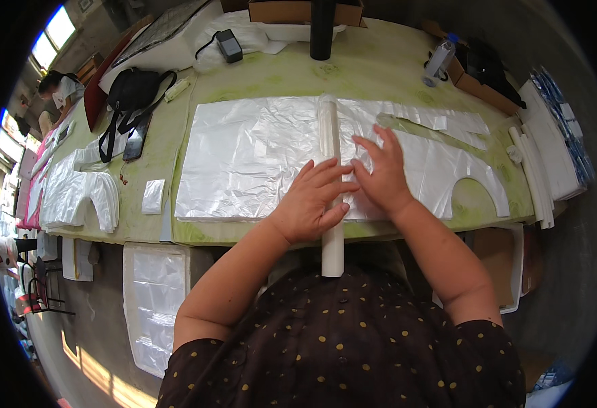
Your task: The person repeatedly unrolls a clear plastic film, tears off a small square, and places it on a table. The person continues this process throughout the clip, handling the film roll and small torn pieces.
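Observation:
A long white roll (333, 251) lies across a pile of thin, clear-white plastic sheets (230, 160) on the table. Its near end sticks out past the table's front edge towards my body. My left hand (312, 204) rests across the middle of the roll, fingers stretched out and slightly spread. Just to the right of the roll, my right hand (383, 170) is raised with fingers apart and nothing in it. Its fingertips are close to the roll; whether they touch it I cannot tell. On the right side the sheets have curved cut-outs and strap-like ends, like aprons.
The table (271, 78) has a pale green patterned cover. A black bag (135, 88), a phone (136, 138) and more folded plastic (81, 194) are on the left. A dark cylinder (321, 30) stands at the back. At right are a bottle (440, 61) and thin white rolls (533, 177).

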The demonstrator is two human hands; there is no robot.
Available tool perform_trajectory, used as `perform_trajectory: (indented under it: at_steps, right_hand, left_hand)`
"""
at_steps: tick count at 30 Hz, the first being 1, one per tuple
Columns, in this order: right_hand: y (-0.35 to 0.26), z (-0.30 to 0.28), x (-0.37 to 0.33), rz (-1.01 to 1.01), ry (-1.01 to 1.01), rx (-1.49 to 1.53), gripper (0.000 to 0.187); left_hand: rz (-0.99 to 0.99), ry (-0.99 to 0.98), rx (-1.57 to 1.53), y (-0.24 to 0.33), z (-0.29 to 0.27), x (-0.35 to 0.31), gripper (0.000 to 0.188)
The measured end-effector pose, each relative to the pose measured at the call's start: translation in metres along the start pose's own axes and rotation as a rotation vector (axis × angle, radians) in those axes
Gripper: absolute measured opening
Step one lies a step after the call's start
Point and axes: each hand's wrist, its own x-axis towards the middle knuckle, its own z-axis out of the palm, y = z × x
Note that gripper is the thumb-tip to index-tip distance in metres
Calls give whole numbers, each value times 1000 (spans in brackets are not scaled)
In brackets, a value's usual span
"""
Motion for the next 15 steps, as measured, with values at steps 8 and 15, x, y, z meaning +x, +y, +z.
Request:
perform_trajectory:
  at_steps: [8,15]
  right_hand:
    - [80,-44,65,746,-624,-343,69]
    - [-45,-3,15,-231,-241,268,58]
  left_hand:
    - [-26,52,16,-1,13,-10,37]
    - [18,575,-171,-18,22,-25,46]
